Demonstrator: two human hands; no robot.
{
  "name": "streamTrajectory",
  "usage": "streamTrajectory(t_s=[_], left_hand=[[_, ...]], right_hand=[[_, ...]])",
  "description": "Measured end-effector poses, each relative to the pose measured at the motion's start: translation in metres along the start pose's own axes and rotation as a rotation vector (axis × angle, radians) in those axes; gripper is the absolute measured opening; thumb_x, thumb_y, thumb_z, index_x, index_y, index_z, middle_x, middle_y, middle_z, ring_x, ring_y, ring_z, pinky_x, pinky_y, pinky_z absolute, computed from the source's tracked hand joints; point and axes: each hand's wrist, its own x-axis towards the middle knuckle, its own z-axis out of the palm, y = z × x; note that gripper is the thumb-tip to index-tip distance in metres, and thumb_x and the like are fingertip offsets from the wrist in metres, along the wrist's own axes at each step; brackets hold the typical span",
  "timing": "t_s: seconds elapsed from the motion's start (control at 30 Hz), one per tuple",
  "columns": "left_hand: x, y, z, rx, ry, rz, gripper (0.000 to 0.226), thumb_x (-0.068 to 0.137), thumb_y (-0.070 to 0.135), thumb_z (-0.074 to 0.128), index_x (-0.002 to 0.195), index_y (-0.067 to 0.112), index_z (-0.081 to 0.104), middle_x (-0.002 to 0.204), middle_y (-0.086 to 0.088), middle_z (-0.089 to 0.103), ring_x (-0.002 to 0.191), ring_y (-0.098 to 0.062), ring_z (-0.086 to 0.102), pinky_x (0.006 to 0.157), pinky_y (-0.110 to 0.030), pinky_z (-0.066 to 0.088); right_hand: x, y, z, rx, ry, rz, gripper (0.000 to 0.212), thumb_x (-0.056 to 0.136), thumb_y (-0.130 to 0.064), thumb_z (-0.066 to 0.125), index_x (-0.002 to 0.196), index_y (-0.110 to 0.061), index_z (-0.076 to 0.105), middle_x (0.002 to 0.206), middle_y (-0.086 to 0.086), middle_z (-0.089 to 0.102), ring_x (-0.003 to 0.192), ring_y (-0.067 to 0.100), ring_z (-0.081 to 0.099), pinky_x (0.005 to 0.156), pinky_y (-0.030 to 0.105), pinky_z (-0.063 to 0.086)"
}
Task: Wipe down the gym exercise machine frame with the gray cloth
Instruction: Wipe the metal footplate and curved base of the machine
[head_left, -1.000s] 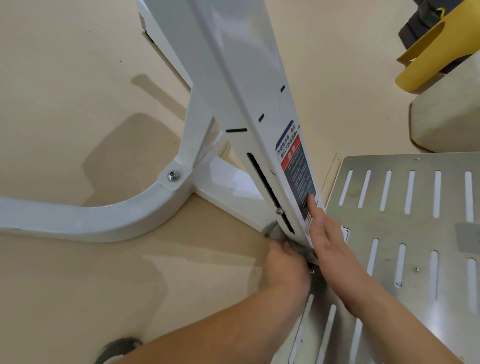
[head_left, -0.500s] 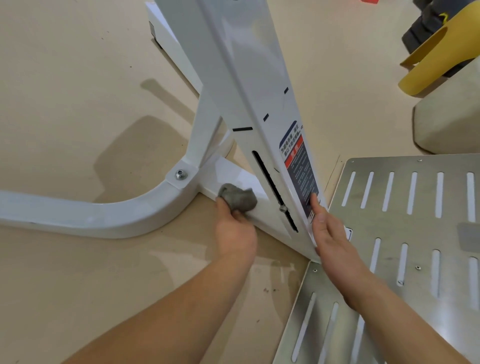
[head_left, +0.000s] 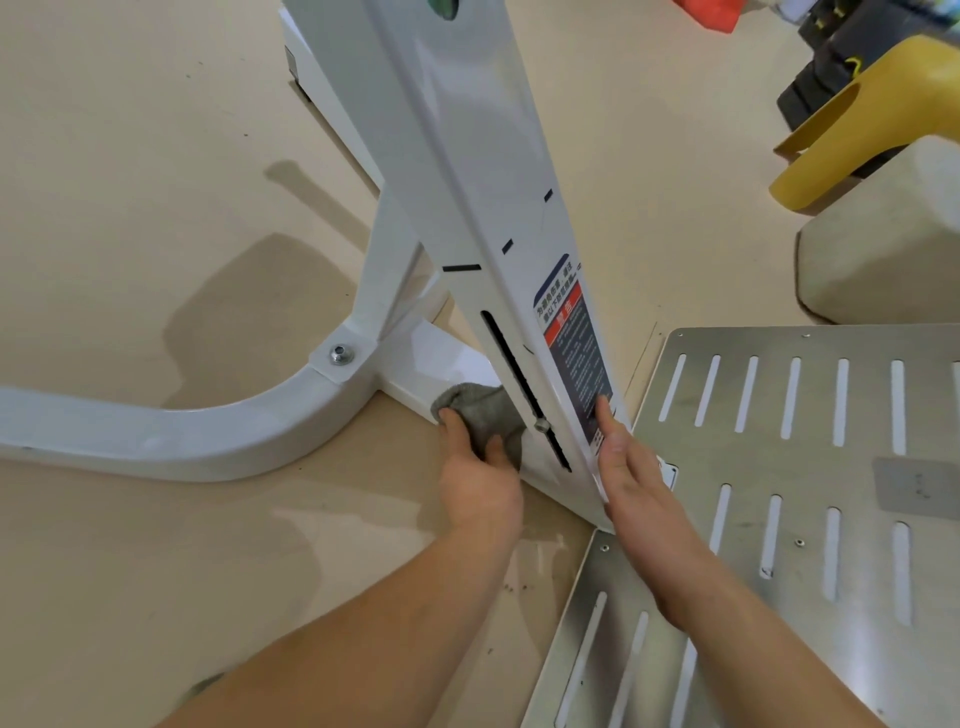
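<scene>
**Frame wipe-down: cloth at the foot of the upright**

The gray cloth (head_left: 480, 408) was bunched against the white machine frame (head_left: 467, 156). It sat low on the frame, where the short cross member (head_left: 426, 364) met the slotted side face of the upright column. The cloth touched both parts, just beside the long dark slot (head_left: 511, 364).

The left hand (head_left: 480, 483) gripped the cloth from below. Its thumb lay at the cloth's left edge and its fingers (head_left: 496, 449) were curled over the fabric.

The right hand (head_left: 631, 483) lay flat along the near edge of the upright. Its fingers (head_left: 605, 415) were straight and pressed together, with the foremost tip on the lower end of the warning label (head_left: 574, 338). It held nothing.

The curved base tube (head_left: 156, 431) ran left across the beige floor (head_left: 130, 156), joined at a bracket with one bolt (head_left: 340, 355). A slotted metal plate (head_left: 779, 467) lay on the floor to the right of the upright. A yellow stool (head_left: 872, 119) stood well apart at the upper right.
</scene>
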Motion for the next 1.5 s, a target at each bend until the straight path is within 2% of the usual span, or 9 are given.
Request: streamTrajectory(t_s=[0.1, 0.23, 0.33, 0.57, 0.7, 0.8, 0.97, 1.33, 1.5], left_hand=[[-0.013, -0.021, -0.016, 0.174, -0.164, 0.069, 0.054, 0.103, 0.022, 0.053, 0.154, 0.036, 0.042, 0.097, 0.015, 0.067, 0.092, -0.011, 0.067, 0.088, -0.031, 0.055], [-0.017, -0.012, -0.044, 0.308, -0.192, 0.206, 0.052, 0.102, 0.016, 0.052, 0.153, 0.027, 0.048, 0.119, 0.005, 0.069, 0.098, -0.006, 0.063, 0.087, -0.018, 0.05], [-0.004, 0.022, -0.08, 0.456, -0.148, 0.294, 0.055, 0.102, 0.016, 0.05, 0.155, 0.03, 0.042, 0.126, 0.004, 0.067, 0.102, -0.011, 0.064, 0.083, -0.014, 0.045], [0.025, 0.11, -0.16, 0.876, 0.074, 0.696, 0.051, 0.095, 0.012, 0.055, 0.143, 0.028, 0.052, 0.142, 0.009, 0.054, 0.137, -0.025, 0.043, 0.1, -0.035, 0.046], [0.043, 0.082, -0.183, 1.144, 0.003, 0.457, 0.064, 0.098, 0.022, 0.05, 0.158, 0.019, 0.027, 0.162, -0.005, 0.029, 0.148, -0.028, 0.026, 0.12, -0.04, 0.027], [0.054, 0.057, -0.182, 1.123, -0.042, 0.328, 0.074, 0.104, 0.037, 0.032, 0.163, 0.014, -0.004, 0.171, -0.007, 0.007, 0.157, -0.027, 0.01, 0.127, -0.044, 0.012], [0.08, 0.062, -0.172, 1.158, -0.024, 0.319, 0.089, 0.097, 0.071, 0.013, 0.162, 0.014, -0.009, 0.165, -0.011, 0.024, 0.15, -0.029, 0.028, 0.122, -0.045, 0.022], [0.061, -0.01, -0.196, 1.122, 0.245, 0.485, 0.071, 0.108, 0.036, 0.028, 0.162, 0.014, -0.013, 0.171, -0.008, -0.01, 0.157, -0.024, -0.017, 0.125, -0.038, -0.017], [0.047, 0.062, -0.155, 0.489, 0.155, 0.356, 0.047, 0.108, 0.037, 0.038, 0.15, 0.018, 0.038, 0.152, -0.005, 0.047, 0.143, -0.028, 0.039, 0.118, -0.043, 0.032]], right_hand=[[0.003, 0.001, 0.002, -0.021, 0.064, -0.042, 0.045, 0.096, -0.073, 0.029, 0.141, -0.073, 0.033, 0.151, -0.032, 0.035, 0.141, -0.012, 0.029, 0.123, 0.035, 0.022], [0.009, -0.008, 0.016, -0.095, 0.332, -0.131, 0.043, 0.104, -0.059, 0.031, 0.139, -0.048, 0.053, 0.126, -0.018, 0.047, 0.122, 0.003, 0.047, 0.099, 0.018, 0.034], [0.014, -0.04, 0.039, -0.077, 0.448, -0.235, 0.053, 0.106, -0.054, 0.033, 0.153, -0.031, 0.042, 0.148, -0.008, 0.036, 0.125, 0.002, 0.041, 0.097, 0.009, 0.026], [0.004, -0.109, 0.088, -0.174, 0.436, -0.489, 0.073, 0.102, -0.058, 0.027, 0.164, -0.023, 0.015, 0.171, 0.004, 0.006, 0.158, 0.018, 0.008, 0.127, 0.045, 0.017], [0.004, -0.098, 0.098, -0.231, 0.475, -0.538, 0.065, 0.105, -0.048, 0.03, 0.164, -0.029, 0.009, 0.173, 0.0, 0.001, 0.159, 0.015, 0.0, 0.128, 0.045, 0.011], [0.012, -0.089, 0.096, -0.302, 0.525, -0.559, 0.064, 0.106, -0.045, 0.032, 0.164, -0.031, 0.01, 0.173, -0.001, 0.005, 0.159, 0.015, 0.005, 0.128, 0.042, 0.012], [0.018, -0.086, 0.101, -0.313, 0.614, -0.558, 0.065, 0.104, -0.04, 0.042, 0.163, -0.027, 0.017, 0.171, 0.005, 0.016, 0.157, 0.022, 0.015, 0.126, 0.039, 0.014], [0.017, -0.091, 0.101, -0.299, 0.572, -0.53, 0.064, 0.104, -0.048, 0.035, 0.163, -0.034, 0.015, 0.171, -0.002, 0.014, 0.157, 0.016, 0.013, 0.125, 0.036, 0.013], [0.008, -0.103, 0.076, -0.14, 0.446, -0.471, 0.063, 0.099, -0.067, 0.025, 0.154, -0.039, 0.037, 0.161, -0.018, 0.021, 0.146, 0.006, 0.034, 0.118, 0.047, 0.038]])
